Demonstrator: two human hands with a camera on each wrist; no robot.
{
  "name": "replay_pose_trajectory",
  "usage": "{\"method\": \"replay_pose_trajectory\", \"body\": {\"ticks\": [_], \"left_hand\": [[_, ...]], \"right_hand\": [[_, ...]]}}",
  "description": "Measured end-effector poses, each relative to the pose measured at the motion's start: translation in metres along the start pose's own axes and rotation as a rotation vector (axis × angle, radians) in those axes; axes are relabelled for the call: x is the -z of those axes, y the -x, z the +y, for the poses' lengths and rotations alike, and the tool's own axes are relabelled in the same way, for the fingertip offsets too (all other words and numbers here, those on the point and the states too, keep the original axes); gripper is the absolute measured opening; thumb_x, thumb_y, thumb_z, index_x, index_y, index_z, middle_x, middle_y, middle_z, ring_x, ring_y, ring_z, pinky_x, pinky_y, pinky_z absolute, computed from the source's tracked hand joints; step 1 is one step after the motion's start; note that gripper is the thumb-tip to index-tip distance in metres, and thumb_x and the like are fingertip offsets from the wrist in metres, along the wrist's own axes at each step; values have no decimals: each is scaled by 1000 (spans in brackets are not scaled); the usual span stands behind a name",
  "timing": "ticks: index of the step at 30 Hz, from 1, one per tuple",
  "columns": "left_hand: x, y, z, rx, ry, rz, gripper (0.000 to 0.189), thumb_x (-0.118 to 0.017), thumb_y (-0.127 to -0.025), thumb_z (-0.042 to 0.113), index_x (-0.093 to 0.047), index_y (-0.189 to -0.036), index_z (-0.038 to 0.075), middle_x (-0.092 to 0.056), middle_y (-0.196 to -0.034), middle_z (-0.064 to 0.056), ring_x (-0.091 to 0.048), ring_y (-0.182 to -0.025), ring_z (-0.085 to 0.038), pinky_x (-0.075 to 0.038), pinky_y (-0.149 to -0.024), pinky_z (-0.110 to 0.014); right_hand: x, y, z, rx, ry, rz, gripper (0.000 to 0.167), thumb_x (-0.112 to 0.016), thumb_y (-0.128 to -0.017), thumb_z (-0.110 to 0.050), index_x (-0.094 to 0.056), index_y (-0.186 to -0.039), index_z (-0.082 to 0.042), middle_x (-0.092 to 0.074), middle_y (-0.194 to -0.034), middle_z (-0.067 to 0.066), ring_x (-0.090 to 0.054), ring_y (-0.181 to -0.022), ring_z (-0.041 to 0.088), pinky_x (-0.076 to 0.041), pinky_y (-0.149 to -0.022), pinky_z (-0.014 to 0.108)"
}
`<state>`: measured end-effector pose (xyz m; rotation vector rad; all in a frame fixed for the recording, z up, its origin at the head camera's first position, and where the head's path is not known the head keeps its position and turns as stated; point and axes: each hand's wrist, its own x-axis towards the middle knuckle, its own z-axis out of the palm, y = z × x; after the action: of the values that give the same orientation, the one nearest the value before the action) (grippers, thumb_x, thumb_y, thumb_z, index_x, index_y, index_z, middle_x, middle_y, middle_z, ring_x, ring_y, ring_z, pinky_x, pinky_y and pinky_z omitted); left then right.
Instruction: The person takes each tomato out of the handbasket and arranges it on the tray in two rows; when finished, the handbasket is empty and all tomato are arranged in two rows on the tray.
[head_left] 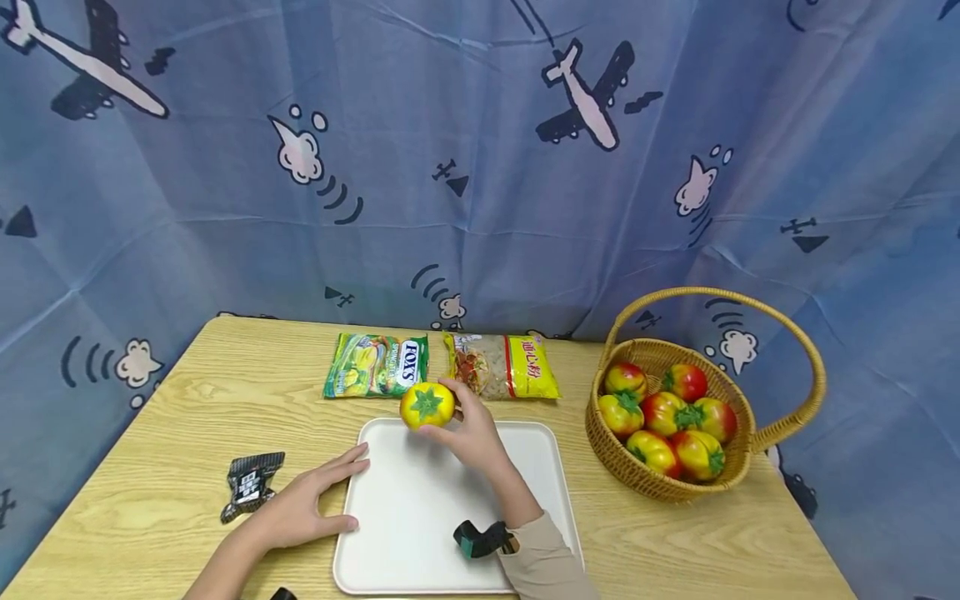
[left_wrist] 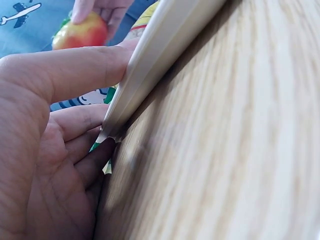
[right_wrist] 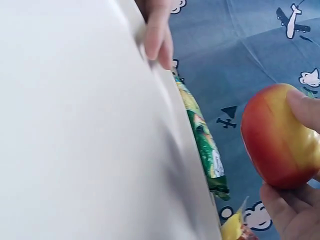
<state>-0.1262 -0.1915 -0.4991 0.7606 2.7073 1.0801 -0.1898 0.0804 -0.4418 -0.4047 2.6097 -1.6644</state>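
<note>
Yellow-red fruit (head_left: 427, 406), green-capped: pinched between thumb and fingers of the right hand (head_left: 474, 432), held raised near the tray's far edge. Left hand (head_left: 303, 507): thumb and fingers spread apart, nothing grasped, tips set against the left rim of the white tray (head_left: 427, 517). Wicker basket (head_left: 626, 471), tall-handled, placed right of the tray: seven similar fruits (head_left: 663, 413) seen inside. Behind the tray, side by side: green FOX'S bag (head_left: 377, 367), left; yellow-ended clear bag (head_left: 501, 367), right. Small black packet (head_left: 251, 483): laid just beside the left hand. Desk (head_left: 172, 417), wood-grained: tray and basket separated by a bare strip; broader surface left of the tray; far edge backed by blue printed curtain (head_left: 465, 225).
</note>
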Motion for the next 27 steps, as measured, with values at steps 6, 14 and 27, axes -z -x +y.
{"method": "replay_pose_trajectory", "body": {"ticks": [6, 14, 27], "left_hand": [[2, -2, 2, -20, -8, 7, 75, -68, -79, 54, -47, -141, 17, -33, -154, -2, -34, -138, -32, -37, -104, -57], [4, -2, 6, -24, 1, -5, 72, -68, -82, 51, -47, -140, 15, -33, -154, -5, -35, -137, -37, -37, -102, -60], [2, 0, 2, -24, -15, 5, 71, -68, -81, 51, -48, -140, 16, -34, -153, -5, -37, -136, -36, -39, -101, -59]], "right_hand": [[-11, -1, 12, 3, 22, -54, 75, -78, -78, -32, -42, -139, -7, -50, -137, 9, -51, -123, 23, -47, -101, 38], [-21, 0, 20, 19, 96, -131, 72, -78, -78, -27, -44, -138, -7, -52, -134, 8, -54, -115, 20, -51, -95, 34], [-28, 1, 22, 8, 169, -203, 77, -75, -81, -29, -36, -146, -10, -46, -144, 9, -49, -128, 22, -41, -107, 36]]}}
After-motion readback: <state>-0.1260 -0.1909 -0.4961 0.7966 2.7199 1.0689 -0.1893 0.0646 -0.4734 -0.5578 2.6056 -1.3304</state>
